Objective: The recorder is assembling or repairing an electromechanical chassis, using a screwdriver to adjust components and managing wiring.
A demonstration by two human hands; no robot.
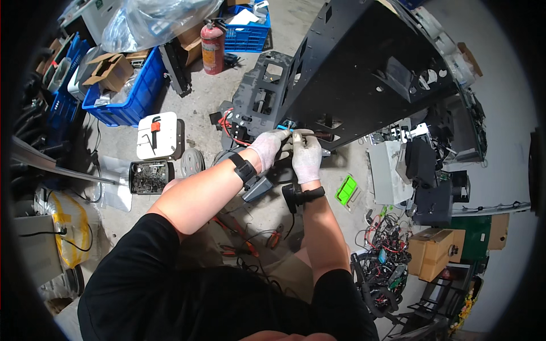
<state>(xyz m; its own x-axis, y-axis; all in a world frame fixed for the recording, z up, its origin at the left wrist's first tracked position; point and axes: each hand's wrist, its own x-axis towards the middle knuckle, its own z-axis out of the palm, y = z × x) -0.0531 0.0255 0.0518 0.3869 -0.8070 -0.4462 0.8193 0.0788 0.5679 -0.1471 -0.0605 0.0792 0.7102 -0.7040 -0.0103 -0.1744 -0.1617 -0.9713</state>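
Both my hands wear pale work gloves and meet at the lower edge of a large black metal housing (352, 74). Closed fingers of my left hand (268, 150) press close to a small blue part (282, 127); what they grip is hidden. Beside it, my right hand (307, 156) is closed around a dark rod-shaped tool (324, 136) that sticks out to the right. Its exact kind does not show. A black metal base plate (259, 91) with cutouts joins the housing on the left, with red wires (227, 122) at its near side.
Left of the work lie a white case lid (157, 145) with a hex key, and a tray of screws (151, 186). Pliers (250, 244) rest below my arms. At right are a green tray (346, 190) and tangled cables (384, 244). A fire extinguisher (212, 51) stands behind.
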